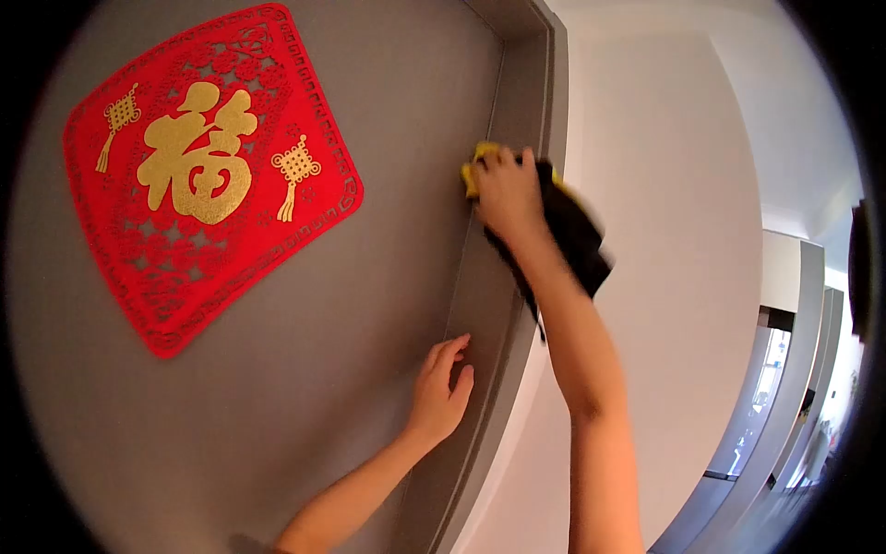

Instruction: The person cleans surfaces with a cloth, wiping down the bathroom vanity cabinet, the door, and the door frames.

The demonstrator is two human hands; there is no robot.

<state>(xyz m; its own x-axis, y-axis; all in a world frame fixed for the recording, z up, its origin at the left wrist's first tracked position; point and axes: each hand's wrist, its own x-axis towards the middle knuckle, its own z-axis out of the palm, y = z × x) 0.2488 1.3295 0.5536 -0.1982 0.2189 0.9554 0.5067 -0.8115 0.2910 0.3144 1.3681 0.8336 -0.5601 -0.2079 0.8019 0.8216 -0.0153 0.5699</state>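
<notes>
High on the grey door frame [528, 102], my right hand [509, 189] presses a black and yellow cloth [574, 231] against the frame's edge. The cloth hangs down beside my wrist and is a little blurred. Lower down, my left hand [443, 392] is empty, its fingers apart and bent, with the fingertips near the seam between the grey door [369, 277] and the frame. A red paper decoration [198, 166] with a gold character and two gold knots is fixed on the door, left of both hands.
A pale wall [664, 231] runs to the right of the frame. Farther off at the right edge are grey and white cabinets [780, 268] with a shiny, reflecting panel [752, 397]. A dark object [860, 268] shows at the far right.
</notes>
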